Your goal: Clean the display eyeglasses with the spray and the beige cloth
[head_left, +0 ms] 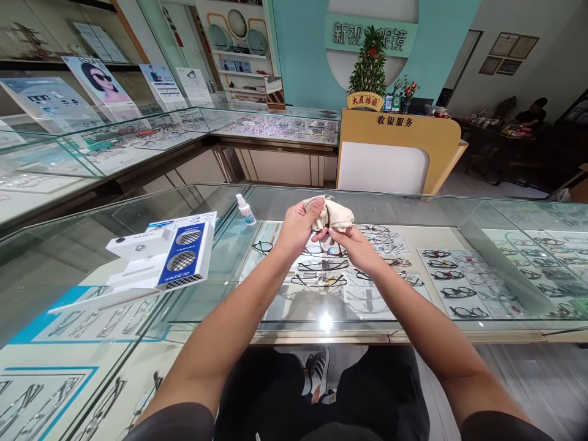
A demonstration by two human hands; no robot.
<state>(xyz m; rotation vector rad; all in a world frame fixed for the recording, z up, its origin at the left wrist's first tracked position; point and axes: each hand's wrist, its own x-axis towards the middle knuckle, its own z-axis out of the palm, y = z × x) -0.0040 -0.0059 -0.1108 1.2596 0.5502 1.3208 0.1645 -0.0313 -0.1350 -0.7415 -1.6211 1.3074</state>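
My left hand (297, 225) is closed on a cream cleaning cloth (340, 214), thumb on top, above the glass counter. The cloth is bunched around a pair of eyeglasses (327, 218), of which only a thin dark strip of the frame shows; the rest is hidden. Close beside it, my right hand (353, 244) pinches the lower edge of the glasses with its fingertips, touching the cloth too. A small white spray bottle (246, 211) stands upright on the glass to the left of my hands.
Below the glass countertop (294, 313) lie rows of eyeglasses (323, 266). A white and blue display box (186, 254) sits on the left counter. Further off are another showcase (275, 127), a yellow service desk (443, 138) with a plant, and a person (533, 115) seated at the far right.
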